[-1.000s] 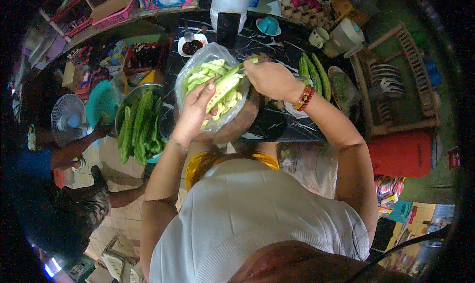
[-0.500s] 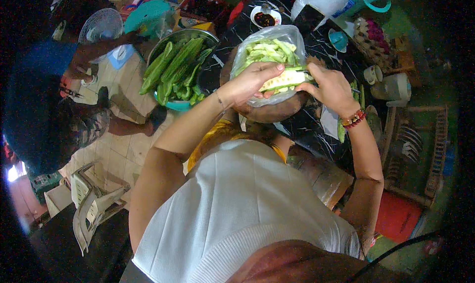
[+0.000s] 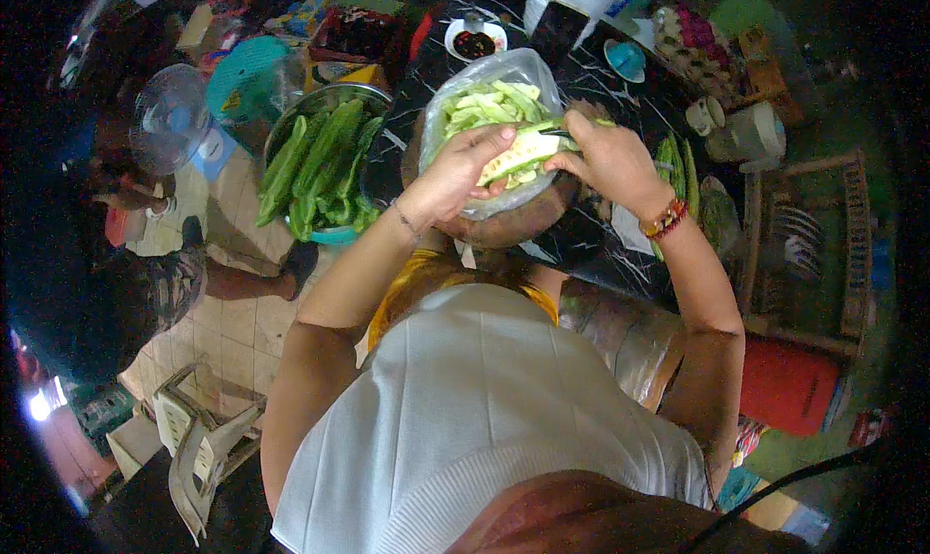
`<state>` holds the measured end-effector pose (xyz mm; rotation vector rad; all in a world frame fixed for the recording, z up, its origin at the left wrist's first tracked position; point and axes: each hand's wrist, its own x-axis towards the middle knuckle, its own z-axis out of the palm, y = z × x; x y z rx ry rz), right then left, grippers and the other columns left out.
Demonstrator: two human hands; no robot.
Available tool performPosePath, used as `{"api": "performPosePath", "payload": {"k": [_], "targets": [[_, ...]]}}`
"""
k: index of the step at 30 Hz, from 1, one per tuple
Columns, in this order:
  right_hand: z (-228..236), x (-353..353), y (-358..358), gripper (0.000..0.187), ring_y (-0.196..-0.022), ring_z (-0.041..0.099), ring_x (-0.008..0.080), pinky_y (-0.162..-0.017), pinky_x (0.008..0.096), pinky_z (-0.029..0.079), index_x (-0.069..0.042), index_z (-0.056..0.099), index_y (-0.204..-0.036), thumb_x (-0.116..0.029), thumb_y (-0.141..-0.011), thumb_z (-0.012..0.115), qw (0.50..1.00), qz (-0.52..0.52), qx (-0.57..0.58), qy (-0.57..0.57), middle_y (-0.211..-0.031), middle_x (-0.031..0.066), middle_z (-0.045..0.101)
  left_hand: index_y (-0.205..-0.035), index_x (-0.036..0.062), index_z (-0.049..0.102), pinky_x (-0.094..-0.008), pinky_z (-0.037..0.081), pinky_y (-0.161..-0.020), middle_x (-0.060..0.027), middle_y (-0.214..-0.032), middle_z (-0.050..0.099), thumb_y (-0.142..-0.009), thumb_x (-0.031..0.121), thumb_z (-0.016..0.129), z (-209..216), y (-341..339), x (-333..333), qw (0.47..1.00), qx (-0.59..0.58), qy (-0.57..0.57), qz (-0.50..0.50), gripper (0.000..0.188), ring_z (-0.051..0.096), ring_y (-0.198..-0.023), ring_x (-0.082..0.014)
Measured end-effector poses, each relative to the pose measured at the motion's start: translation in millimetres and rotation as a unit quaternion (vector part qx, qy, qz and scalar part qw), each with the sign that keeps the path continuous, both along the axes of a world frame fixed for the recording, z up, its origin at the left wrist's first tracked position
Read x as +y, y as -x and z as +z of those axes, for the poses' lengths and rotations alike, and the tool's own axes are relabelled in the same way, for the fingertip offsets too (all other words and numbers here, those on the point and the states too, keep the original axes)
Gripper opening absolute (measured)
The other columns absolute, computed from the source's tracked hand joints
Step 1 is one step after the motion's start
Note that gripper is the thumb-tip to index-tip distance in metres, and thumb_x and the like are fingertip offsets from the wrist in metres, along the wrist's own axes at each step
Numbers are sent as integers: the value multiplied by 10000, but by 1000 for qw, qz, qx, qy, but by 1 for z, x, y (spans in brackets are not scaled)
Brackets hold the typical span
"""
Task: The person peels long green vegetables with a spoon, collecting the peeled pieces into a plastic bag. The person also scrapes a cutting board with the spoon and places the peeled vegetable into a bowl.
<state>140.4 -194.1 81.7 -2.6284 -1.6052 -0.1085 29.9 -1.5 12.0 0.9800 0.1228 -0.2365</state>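
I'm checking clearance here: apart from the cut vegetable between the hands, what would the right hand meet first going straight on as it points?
Probably the plastic bag, up and left of the right hand; depth is unclear, so the hand might pass above it.

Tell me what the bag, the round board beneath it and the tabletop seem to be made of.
Bag: thin plastic, slightly glossy; it is see-through and crinkled.
Round board: probably wood, dull, going by its brown colour, though no clear grain shows.
Tabletop: black with white veins and a smooth look, so perhaps marble, but printed laminate could look alike.
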Motion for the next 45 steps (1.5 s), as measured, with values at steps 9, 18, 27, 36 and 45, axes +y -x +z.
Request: {"api": "performPosePath", "payload": {"k": [9,18,27,36,45], "targets": [[20,-1,1,433,-739,628,357,-595,444,489,-69,502,-903,-470,-811,641,994,89,26,63,-793,136,619,-1205,35,576,-164,317,-396,-5,-840,611,-970,417,529,0,2,4,997,-31,-17,-62,452,481,-545,-33],[13,-7,5,416,-642,630,310,-555,396,491,-85,554,-840,-477,-775,678,997,54,-45,-45,-665,110,599,-1208,72,595,-158,407,-471,5,-933,647,-959,417,549,6,-2,-8,999,-9,40,7,428,552,-656,-30],[21,9,3,402,-762,648,371,-624,469,503,-67,505,-959,-421,-818,631,991,102,51,67,-782,162,634,-1188,49,540,-181,268,-379,-50,-955,625,-983,326,520,2,-6,1,999,-9,42,-32,345,493,-535,-105],[14,-10,8,286,-698,660,331,-565,456,519,-135,522,-932,-358,-804,647,996,85,-21,-4,-756,89,645,-1239,42,521,-177,273,-360,-78,-977,637,-971,337,539,3,-5,0,995,-9,88,-41,399,509,-537,-120],[0,-21,11,228,-614,660,295,-496,430,507,-144,526,-892,-292,-772,652,990,114,-82,-27,-660,73,621,-1091,44,552,-172,294,-372,-69,-908,617,-963,350,558,2,3,-2,993,61,70,71,332,517,-555,-124]]}}
